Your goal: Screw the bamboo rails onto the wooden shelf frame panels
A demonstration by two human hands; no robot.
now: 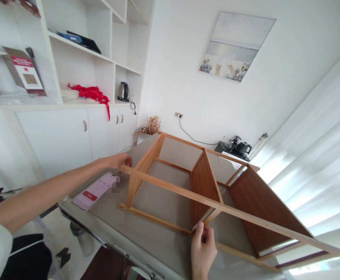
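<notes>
A wooden shelf frame (172, 188) lies on its side on a grey table, with brown panels set between its rails. My left hand (124, 160) is at the frame's near-left corner, its fingers curled in beside the rail end. Whatever those fingers hold, if anything, is hidden. My right hand (203, 247) is at the near edge of the middle panel (205, 182), by a short crossbar (213, 216). Its thumb and forefinger are bent together close to the wood; I cannot make out anything between them.
A phone (95, 191) showing a timer lies on the table (155, 249) left of the frame. White cabinets (55, 132) with open shelves, a kettle (123, 91) and red ribbon (92, 93) stand behind. A black kettle set (240, 147) is beyond the frame, near white curtains (327, 128).
</notes>
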